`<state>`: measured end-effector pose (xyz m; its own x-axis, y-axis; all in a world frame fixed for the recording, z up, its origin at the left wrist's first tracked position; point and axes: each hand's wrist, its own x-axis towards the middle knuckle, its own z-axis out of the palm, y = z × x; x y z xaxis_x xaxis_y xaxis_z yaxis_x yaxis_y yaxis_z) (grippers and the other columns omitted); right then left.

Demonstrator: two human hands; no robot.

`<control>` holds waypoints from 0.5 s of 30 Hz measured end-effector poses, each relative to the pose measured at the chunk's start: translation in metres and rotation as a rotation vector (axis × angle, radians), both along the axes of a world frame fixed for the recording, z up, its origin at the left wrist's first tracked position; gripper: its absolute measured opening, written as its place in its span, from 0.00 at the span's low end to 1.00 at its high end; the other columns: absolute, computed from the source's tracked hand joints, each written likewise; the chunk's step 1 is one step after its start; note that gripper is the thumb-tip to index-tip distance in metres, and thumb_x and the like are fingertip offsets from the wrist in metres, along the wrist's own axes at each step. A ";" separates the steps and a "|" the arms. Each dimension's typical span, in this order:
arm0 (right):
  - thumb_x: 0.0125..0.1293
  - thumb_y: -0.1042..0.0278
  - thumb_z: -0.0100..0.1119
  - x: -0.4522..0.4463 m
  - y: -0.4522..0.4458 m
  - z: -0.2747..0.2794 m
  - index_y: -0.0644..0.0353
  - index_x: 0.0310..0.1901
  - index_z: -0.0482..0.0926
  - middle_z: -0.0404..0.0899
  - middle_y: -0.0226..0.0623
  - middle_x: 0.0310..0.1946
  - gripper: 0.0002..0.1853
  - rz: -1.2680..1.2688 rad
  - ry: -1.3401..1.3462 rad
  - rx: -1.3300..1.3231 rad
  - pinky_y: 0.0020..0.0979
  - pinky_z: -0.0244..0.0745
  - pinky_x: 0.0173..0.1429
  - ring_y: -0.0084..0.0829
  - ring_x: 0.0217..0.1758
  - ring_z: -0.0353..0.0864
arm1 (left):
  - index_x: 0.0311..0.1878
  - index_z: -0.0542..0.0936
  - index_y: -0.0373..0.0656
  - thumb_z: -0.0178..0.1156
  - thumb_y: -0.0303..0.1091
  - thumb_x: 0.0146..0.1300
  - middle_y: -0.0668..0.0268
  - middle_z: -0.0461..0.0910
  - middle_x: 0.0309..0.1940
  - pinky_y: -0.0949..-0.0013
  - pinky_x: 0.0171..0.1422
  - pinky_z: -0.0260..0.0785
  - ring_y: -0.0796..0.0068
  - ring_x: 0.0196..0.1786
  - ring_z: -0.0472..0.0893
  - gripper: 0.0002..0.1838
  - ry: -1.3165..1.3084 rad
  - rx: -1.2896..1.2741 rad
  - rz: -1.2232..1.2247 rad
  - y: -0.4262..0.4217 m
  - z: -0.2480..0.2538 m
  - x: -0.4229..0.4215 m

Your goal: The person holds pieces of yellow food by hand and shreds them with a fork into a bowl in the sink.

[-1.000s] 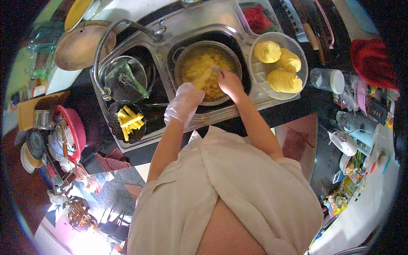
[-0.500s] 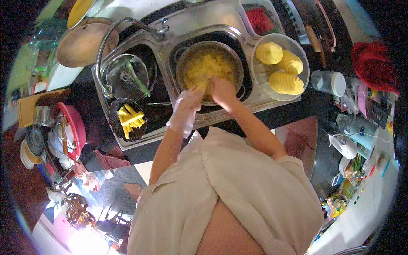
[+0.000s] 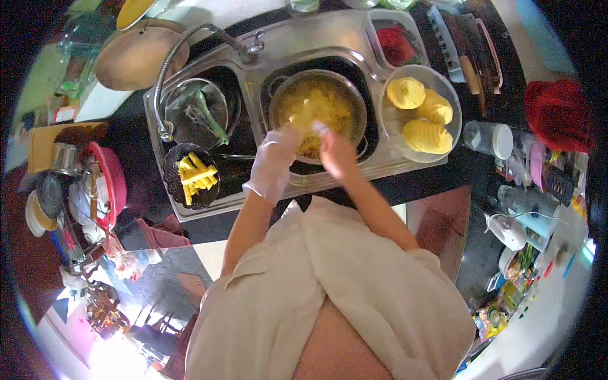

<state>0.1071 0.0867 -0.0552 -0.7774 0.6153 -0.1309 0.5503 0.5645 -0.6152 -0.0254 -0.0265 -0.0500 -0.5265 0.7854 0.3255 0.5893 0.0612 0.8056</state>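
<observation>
My left hand [image 3: 273, 161], in a clear plastic glove, is closed around a yellow piece of pineapple [image 3: 292, 131] at the near left rim of a metal pot [image 3: 273, 107]. Many small chunks of pineapple [image 3: 332, 104] lie in the pot, which sits in the right sink basin. Over the pot's near side, my bare right hand [image 3: 339, 155] is closed and blurred by motion. A short shiny bit, apparently a small knife [image 3: 321, 128], sticks out of it towards the left hand. To the right, a clear round bowl [image 3: 394, 134] holds several peeled pineapples [image 3: 427, 137].
A dark basket [image 3: 172, 190] with yellow pineapple sticks [image 3: 197, 175] stands left of my hands. Behind it, the left basin holds a clear bowl [image 3: 177, 104]. A flexible faucet [image 3: 163, 73] arches over that basin. At the back right is a container with something red [image 3: 394, 45].
The view has shifted slightly. My right hand has drawn back a little from the left hand, showing the shiny bit. The left hand stays at the pot's near left side.
</observation>
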 end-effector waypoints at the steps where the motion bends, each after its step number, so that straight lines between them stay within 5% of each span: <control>1: 0.67 0.63 0.45 -0.001 0.020 0.011 0.63 0.39 0.73 0.78 0.51 0.22 0.11 -0.090 -0.081 -0.047 0.50 0.73 0.30 0.50 0.24 0.78 | 0.36 0.78 0.43 0.54 0.42 0.65 0.71 0.69 0.18 0.75 0.23 0.58 0.81 0.19 0.67 0.12 -0.565 -0.191 0.116 0.000 0.039 0.007; 2: 0.67 0.62 0.45 -0.001 0.035 0.010 0.63 0.39 0.73 0.78 0.51 0.23 0.12 -0.124 -0.132 0.011 0.50 0.74 0.31 0.49 0.26 0.80 | 0.34 0.78 0.43 0.53 0.43 0.66 0.71 0.69 0.18 0.75 0.24 0.59 0.80 0.20 0.68 0.13 -1.127 -0.379 0.228 0.003 0.072 0.014; 4: 0.68 0.60 0.45 0.001 0.049 0.010 0.63 0.39 0.73 0.78 0.52 0.24 0.13 -0.201 -0.135 0.047 0.51 0.73 0.34 0.52 0.28 0.80 | 0.32 0.78 0.42 0.57 0.47 0.62 0.70 0.70 0.18 0.74 0.23 0.60 0.80 0.19 0.68 0.16 -0.870 -0.412 0.214 0.005 0.085 0.018; 9: 0.68 0.58 0.44 -0.010 0.043 0.027 0.61 0.39 0.73 0.78 0.56 0.30 0.14 -0.256 0.011 -0.160 0.53 0.70 0.41 0.58 0.36 0.77 | 0.31 0.78 0.42 0.58 0.45 0.57 0.69 0.71 0.19 0.72 0.21 0.60 0.80 0.17 0.67 0.14 -1.406 -0.479 0.401 0.011 0.058 0.012; 13: 0.66 0.61 0.45 -0.022 0.033 0.023 0.62 0.42 0.74 0.79 0.55 0.29 0.14 -0.070 0.032 -0.125 0.52 0.71 0.39 0.56 0.34 0.79 | 0.31 0.78 0.41 0.58 0.43 0.57 0.67 0.72 0.19 0.72 0.21 0.62 0.78 0.17 0.69 0.13 -1.475 -0.430 0.508 0.017 0.042 0.015; 15: 0.65 0.62 0.47 -0.028 0.026 0.021 0.62 0.42 0.75 0.80 0.54 0.29 0.13 -0.013 -0.085 -0.076 0.51 0.73 0.40 0.54 0.34 0.80 | 0.31 0.78 0.43 0.59 0.42 0.57 0.67 0.73 0.21 0.71 0.21 0.63 0.77 0.17 0.70 0.12 -0.893 -0.689 0.197 0.015 0.037 0.013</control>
<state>0.0790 0.1125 -0.0343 -0.7539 0.6107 -0.2424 0.6089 0.5107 -0.6071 -0.0120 -0.0116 -0.0135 -0.4871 0.5297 -0.6944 -0.2455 0.6799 0.6909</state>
